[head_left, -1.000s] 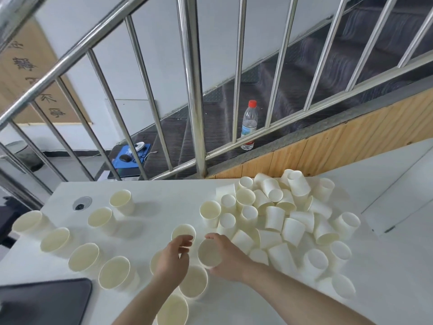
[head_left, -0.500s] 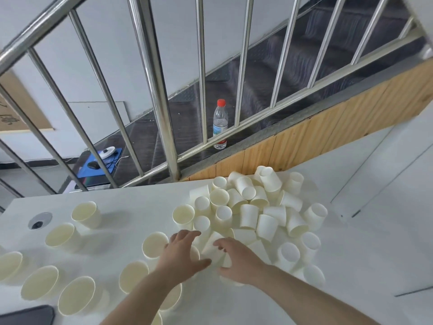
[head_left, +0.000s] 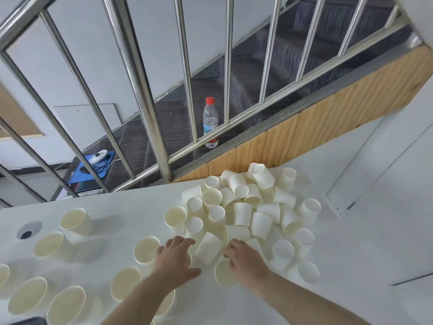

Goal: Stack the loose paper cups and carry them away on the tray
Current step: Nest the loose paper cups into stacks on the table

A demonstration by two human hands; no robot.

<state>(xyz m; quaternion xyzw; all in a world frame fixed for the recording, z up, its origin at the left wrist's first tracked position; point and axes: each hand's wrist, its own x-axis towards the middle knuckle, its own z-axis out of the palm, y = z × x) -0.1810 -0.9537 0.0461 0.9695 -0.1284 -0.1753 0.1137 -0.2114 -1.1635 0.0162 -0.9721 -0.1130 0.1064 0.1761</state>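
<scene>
Paper cups (head_left: 246, 207) are lying jumbled in a pile on the white table (head_left: 351, 254), with upright ones spread to the left. Both forearms are reaching in from the lower edge. Left hand (head_left: 174, 260) is resting palm-down over an upright cup, fingers relaxed, gripping nothing. Right hand (head_left: 243, 259) is curling its fingers over the rim of a tipped cup (head_left: 223, 274). Compared with half a second ago, the hands are sitting slightly further apart, an overturned cup (head_left: 208, 248) showing between them.
</scene>
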